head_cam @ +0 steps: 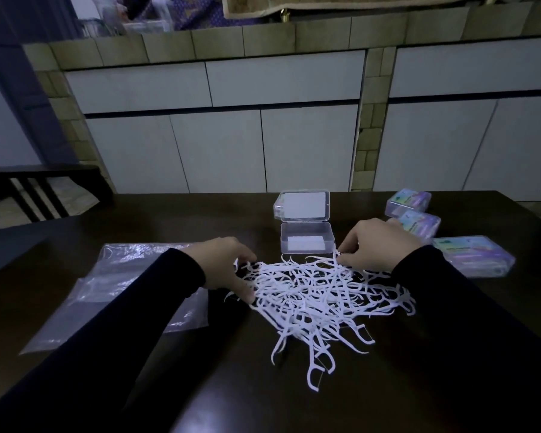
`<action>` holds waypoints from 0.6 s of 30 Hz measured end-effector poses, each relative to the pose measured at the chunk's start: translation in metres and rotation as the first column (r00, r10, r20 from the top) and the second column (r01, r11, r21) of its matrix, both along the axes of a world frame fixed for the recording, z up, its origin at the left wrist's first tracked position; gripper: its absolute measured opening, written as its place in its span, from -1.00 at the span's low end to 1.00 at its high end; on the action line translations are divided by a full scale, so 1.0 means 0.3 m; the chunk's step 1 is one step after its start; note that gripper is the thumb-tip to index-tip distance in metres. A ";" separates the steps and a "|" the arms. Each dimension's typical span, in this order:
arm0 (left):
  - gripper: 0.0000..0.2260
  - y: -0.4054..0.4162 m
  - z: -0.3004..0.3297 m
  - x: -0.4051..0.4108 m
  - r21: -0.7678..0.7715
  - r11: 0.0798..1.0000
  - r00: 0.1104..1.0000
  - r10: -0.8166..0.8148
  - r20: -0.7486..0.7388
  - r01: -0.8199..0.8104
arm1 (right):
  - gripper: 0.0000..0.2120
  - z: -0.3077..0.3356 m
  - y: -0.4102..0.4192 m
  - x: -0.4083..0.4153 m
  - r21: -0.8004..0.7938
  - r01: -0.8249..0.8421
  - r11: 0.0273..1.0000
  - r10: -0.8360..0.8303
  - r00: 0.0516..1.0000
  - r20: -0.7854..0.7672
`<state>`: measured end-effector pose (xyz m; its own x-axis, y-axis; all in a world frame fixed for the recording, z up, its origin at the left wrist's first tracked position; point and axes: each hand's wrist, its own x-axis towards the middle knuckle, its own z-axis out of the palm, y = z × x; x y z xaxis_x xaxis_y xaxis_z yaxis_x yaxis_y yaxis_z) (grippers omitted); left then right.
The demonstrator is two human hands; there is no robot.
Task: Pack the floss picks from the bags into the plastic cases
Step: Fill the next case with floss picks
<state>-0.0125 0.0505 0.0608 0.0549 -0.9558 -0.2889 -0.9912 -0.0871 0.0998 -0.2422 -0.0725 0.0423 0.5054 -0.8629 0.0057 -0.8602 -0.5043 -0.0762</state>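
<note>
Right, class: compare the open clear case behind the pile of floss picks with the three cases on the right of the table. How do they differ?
The open clear case has its lid raised; the three cases on the right are closed. The open case is plain, with only a white rectangle at its bottom; the closed ones show colourful labels. The open one stands alone behind the floss picks; the others sit in a row. All are see-through plastic boxes.

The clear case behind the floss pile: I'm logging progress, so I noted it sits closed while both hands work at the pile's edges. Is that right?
Not quite. The head view shows the clear case open, its lid standing up behind it. The rest holds: the left hand and right hand work at the edges of the floss pile.
</note>
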 end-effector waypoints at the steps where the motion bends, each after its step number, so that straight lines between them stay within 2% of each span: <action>1: -0.39 -0.002 -0.008 -0.004 -0.026 1.000 1.000 -0.010 -0.011 0.010 | -0.77 0.004 0.007 0.000 -0.009 -0.026 1.000 0.026 1.000 0.010; 5: -0.56 -0.006 -0.024 -0.029 -0.100 0.994 0.997 -0.058 -0.053 0.053 | -0.75 0.009 0.036 0.009 -0.068 -0.113 0.991 0.116 0.993 0.036; 12: -0.63 0.004 -0.022 -0.049 -0.187 0.977 0.989 -0.115 -0.090 0.097 | -0.69 0.001 0.091 0.068 -0.177 -0.227 0.958 0.257 0.952 0.168; 15: -0.52 0.012 -0.019 -0.069 -0.153 0.983 0.980 -0.129 -0.153 0.105 | -0.63 -0.013 0.104 0.081 -0.195 -0.281 0.940 0.310 0.941 0.138; 18: -0.39 0.011 -0.023 -0.083 -0.116 0.983 0.977 -0.159 -0.142 0.143 | -0.61 -0.030 0.095 0.085 -0.210 -0.259 0.943 0.278 0.958 0.065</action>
